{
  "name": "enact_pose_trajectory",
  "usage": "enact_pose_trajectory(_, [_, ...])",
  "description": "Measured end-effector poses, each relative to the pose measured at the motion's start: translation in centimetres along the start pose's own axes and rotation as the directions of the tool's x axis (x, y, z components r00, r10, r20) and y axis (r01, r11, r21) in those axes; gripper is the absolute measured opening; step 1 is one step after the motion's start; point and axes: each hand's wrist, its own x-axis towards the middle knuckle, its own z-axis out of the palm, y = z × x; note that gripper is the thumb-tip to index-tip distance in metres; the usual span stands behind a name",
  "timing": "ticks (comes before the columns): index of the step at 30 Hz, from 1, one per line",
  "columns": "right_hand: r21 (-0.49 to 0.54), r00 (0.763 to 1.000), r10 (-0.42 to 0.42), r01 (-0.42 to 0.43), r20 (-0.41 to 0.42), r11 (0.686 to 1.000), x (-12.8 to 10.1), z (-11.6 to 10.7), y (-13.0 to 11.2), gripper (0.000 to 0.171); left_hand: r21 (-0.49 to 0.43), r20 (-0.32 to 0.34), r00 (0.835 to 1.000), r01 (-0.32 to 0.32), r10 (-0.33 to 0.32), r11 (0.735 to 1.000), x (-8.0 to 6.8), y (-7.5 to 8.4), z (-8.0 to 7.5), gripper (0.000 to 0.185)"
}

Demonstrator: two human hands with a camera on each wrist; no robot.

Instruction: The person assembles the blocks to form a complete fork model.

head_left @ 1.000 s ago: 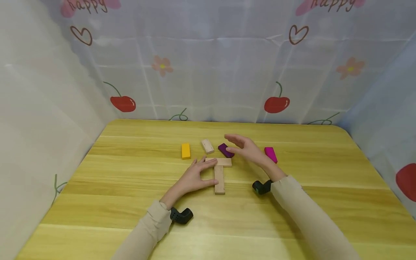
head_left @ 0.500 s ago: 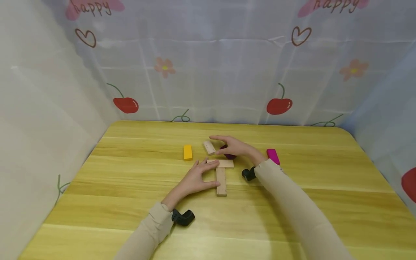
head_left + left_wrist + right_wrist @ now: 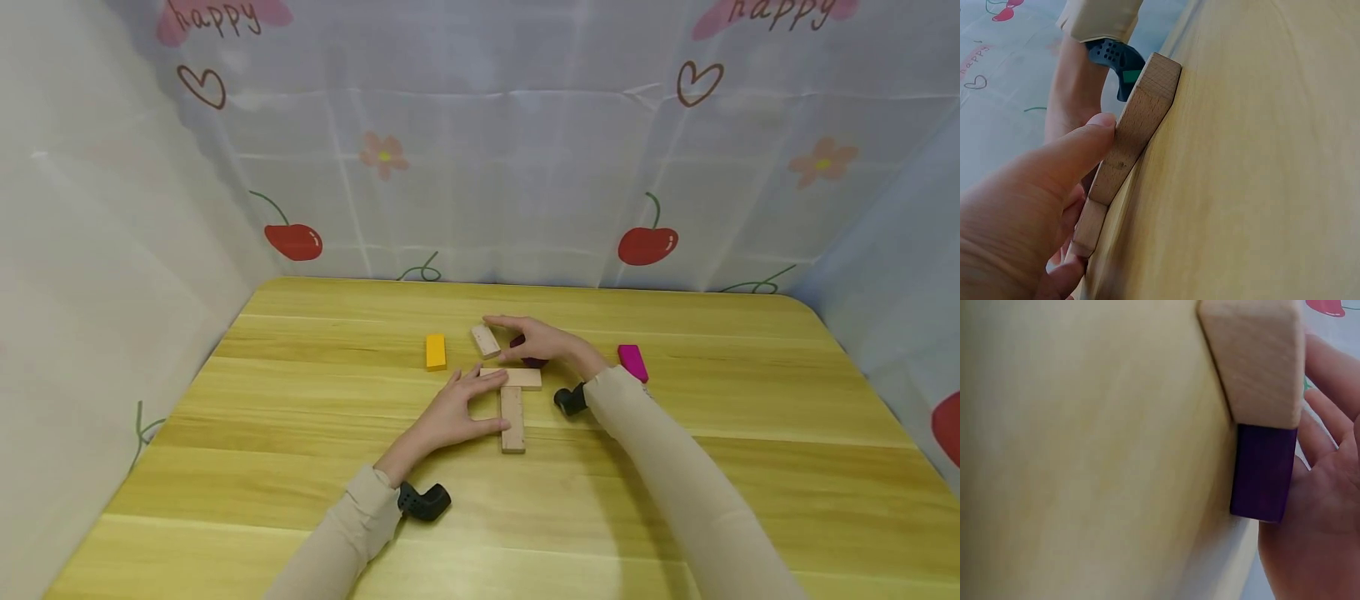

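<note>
In the head view, two plain wooden blocks lie flat on the table in a T shape: an upright block [image 3: 513, 432] and a crosswise block [image 3: 527, 379]. My left hand [image 3: 448, 414] touches both, its thumb at the side of the upright block and its outstretched fingers on the crosswise one. The left wrist view shows the thumb against the long wooden block [image 3: 1129, 140]. Over a purple block [image 3: 1264, 472] stands my right hand [image 3: 547, 342], partly hiding it in the head view. Its thumb and fingers are spread, close to a short plain block [image 3: 486, 342].
A yellow block [image 3: 436, 352] lies on the wooden table [image 3: 300, 400] to the left, and a magenta block [image 3: 633, 363] lies right of the right wrist. A patterned curtain [image 3: 495, 183] hangs behind the table. Each wrist carries a dark camera.
My right hand has moved left across the purple block towards the short plain block, then nearly stopped. The left hand keeps its place on the T-shaped pair; the view has shifted slightly.
</note>
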Motion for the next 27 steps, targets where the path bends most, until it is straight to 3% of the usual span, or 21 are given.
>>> enact_pose_trajectory(10, [-0.065, 0.999, 0.011, -0.009, 0.036, 0.998, 0.29, 0.11, -0.04, 0.069, -0.002, -0.004, 1.000, -0.003, 0.003, 1.000, 0.03, -0.06, 0.05, 0.068])
enact_pose_trajectory(27, [-0.073, 0.998, 0.022, -0.026, -0.055, 0.997, 0.80, 0.33, 0.27, 0.062, -0.001, -0.009, 1.000, -0.011, 0.011, 1.000, -0.09, 0.02, -0.11, 0.067])
